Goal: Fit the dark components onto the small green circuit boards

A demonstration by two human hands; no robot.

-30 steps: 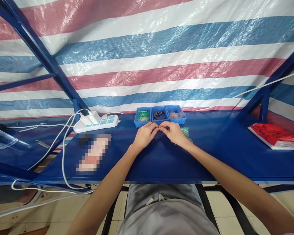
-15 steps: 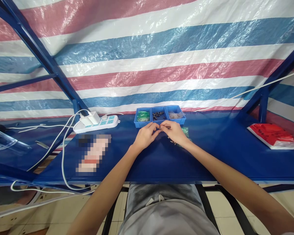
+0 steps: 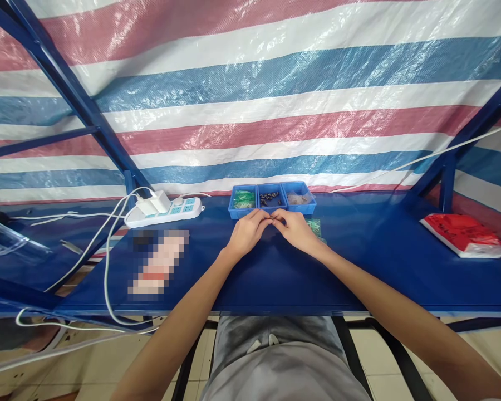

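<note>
Fingertips of my left hand (image 3: 249,229) and my right hand (image 3: 294,227) meet in a pinch just in front of the blue bins. Both hands are closed, and whatever small piece lies between the fingertips is too tiny and covered to name. The left bin (image 3: 231,213) has green pieces (image 3: 244,199) in it. Small dark metallic parts (image 3: 269,197) lie in the middle bin (image 3: 259,187). Clear bagged pieces (image 3: 297,198) sit in the right bin (image 3: 313,204). Partly hidden behind my right hand and wrist is a green item (image 3: 315,226) on the table.
A white power strip (image 3: 171,213) with plugs and cables stands at the left of the blue table (image 3: 250,284). Nearer lies a pixelated flat item (image 3: 162,259). A red and white packet (image 3: 465,234) rests at the right. Striped sheeting (image 3: 275,122) hangs behind, between blue frame posts (image 3: 79,111).
My right hand has shifted slightly and its fingers have drawn closer to those of my left hand. The small loose pieces beside my right wrist are now hidden.
</note>
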